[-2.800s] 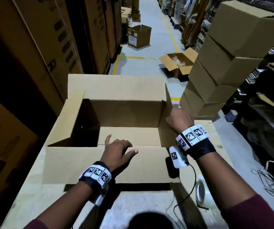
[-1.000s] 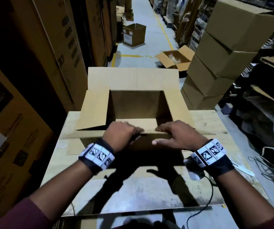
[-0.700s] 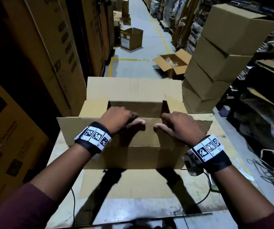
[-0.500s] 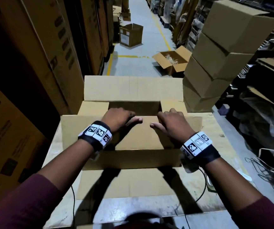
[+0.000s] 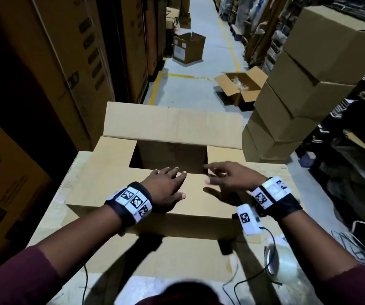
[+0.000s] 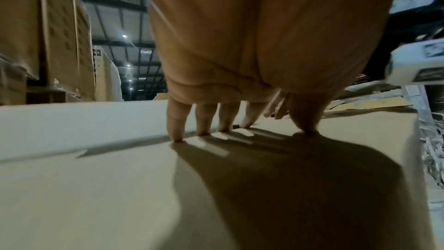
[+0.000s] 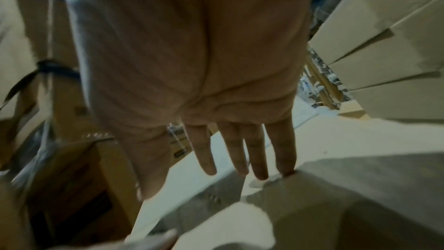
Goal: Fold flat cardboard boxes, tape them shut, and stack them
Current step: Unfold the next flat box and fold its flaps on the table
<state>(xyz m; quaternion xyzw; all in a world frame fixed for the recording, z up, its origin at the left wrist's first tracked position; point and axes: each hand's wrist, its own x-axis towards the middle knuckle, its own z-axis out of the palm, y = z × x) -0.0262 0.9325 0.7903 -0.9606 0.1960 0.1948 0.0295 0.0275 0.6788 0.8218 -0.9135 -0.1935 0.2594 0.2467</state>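
So: near flap (image 5: pixel 155 183) down, my left hand (image 5: pixel 166 190) flat on it, right hand (image 5: pixel 232 179) released above. Far flap (image 5: pixel 172 126) up; tape roll (image 5: pixel 280 263) untouched, stacking pending.

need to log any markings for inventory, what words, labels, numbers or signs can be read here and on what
No text can be read.
White label on the open box in the aisle: too small.
Dark printing on the tall cartons at left: blurred.
Wristbands: only black-and-white square code patterns, no words.
Box being folded: plain.
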